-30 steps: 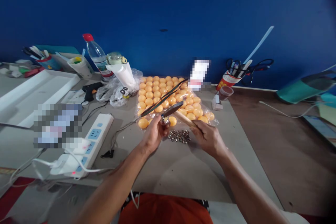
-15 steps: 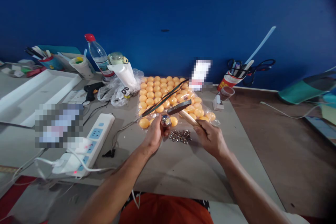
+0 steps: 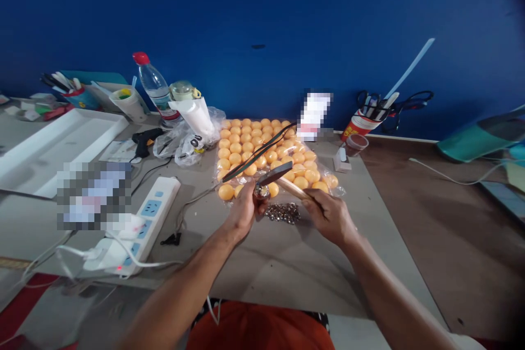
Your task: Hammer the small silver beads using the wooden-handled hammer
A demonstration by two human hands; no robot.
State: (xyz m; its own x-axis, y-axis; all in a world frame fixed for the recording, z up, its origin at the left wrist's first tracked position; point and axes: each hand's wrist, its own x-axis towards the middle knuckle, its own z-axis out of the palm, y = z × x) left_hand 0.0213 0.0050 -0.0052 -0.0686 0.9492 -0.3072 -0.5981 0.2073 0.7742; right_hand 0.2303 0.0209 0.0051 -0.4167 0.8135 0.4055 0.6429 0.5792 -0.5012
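My left hand [image 3: 243,209] is closed around a small ball [image 3: 261,192] with shiny silvery bits on it. My right hand [image 3: 328,212] grips the wooden handle of a hammer [image 3: 294,188]. The dark, elongated hammer head reaches over the top of the ball; whether they touch I cannot tell. Just below and between the hands lies a pile of small shiny metal pieces [image 3: 284,213]. Behind them, rows of orange balls [image 3: 247,147] sit in clear plastic, with a dark strap [image 3: 262,149] lying across them.
Left on the table are a white power strip [image 3: 153,219], a black glue gun [image 3: 143,141], a white tray [image 3: 77,158], a bottle [image 3: 156,93] and a plastic bag [image 3: 182,147]. A red cup of pens and scissors [image 3: 361,123] stands at right, near a small white box [image 3: 342,162].
The hammer head has shifted slightly left and now overlaps the top of the ball. The ball's visible face has changed. The rest of the table stays the same.
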